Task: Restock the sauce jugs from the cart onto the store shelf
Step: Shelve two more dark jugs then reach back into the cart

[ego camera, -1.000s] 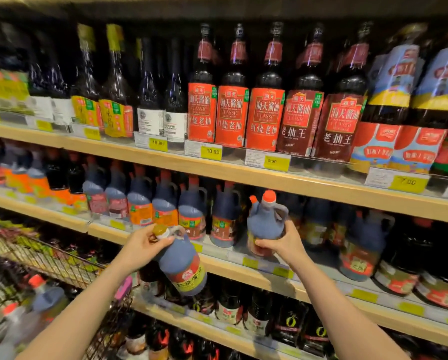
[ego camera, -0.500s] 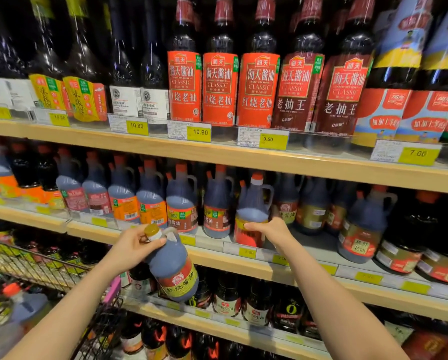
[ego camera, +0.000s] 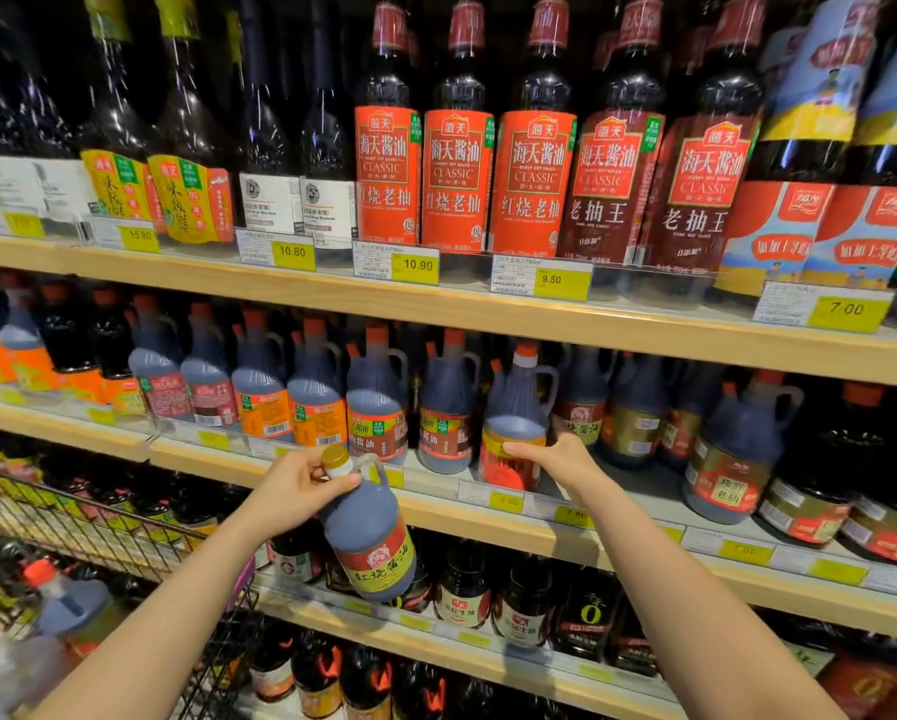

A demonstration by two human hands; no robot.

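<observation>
My left hand [ego camera: 293,491] grips the neck and handle of a dark sauce jug [ego camera: 368,532] with a gold cap and red-yellow label, held tilted in front of the middle shelf's edge. My right hand [ego camera: 550,454] holds the lower body of an orange-capped jug [ego camera: 516,407] that stands on the middle shelf [ego camera: 436,504], in the row of similar jugs. More jugs [ego camera: 61,615] lie in the wire cart [ego camera: 98,532] at the lower left.
Tall soy sauce bottles [ego camera: 456,174] fill the upper shelf [ego camera: 436,309] with yellow price tags along its edge. Small dark bottles [ego camera: 462,595] line the shelf below. Jugs stand tightly on both sides of the right-hand jug.
My right hand has set the orange-capped jug down and pushed it back into the row on the middle shelf. The left hand keeps its jug at about the same place.
</observation>
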